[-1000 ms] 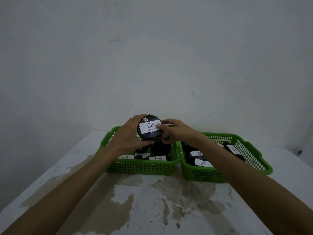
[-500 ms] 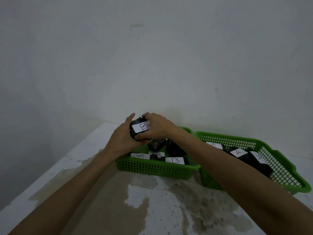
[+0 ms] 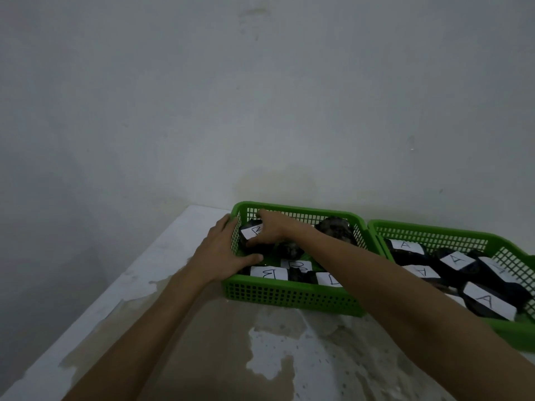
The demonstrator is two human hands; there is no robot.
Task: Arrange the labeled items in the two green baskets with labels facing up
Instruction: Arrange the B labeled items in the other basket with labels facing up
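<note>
Two green baskets stand side by side on the table. The left basket (image 3: pixel 289 296) holds black wrapped items with white B labels (image 3: pixel 268 273). My right hand (image 3: pixel 270 228) grips a black item with a B label (image 3: pixel 252 231), label up, at the basket's far left corner. My left hand (image 3: pixel 221 250) wraps the basket's left wall, its thumb inside by the item. The right basket (image 3: pixel 434 230) holds several black items with A labels (image 3: pixel 486 302) facing up.
A white wall stands right behind the baskets. The white tabletop (image 3: pixel 202 342) is stained brown in front of them, and its left edge runs diagonally toward me. Another unlabeled-looking black item (image 3: pixel 335 230) sits at the back of the left basket.
Both hands lowered the B item from above the left basket down into its far left corner. My left hand shifted onto the basket wall. The camera turned left.
</note>
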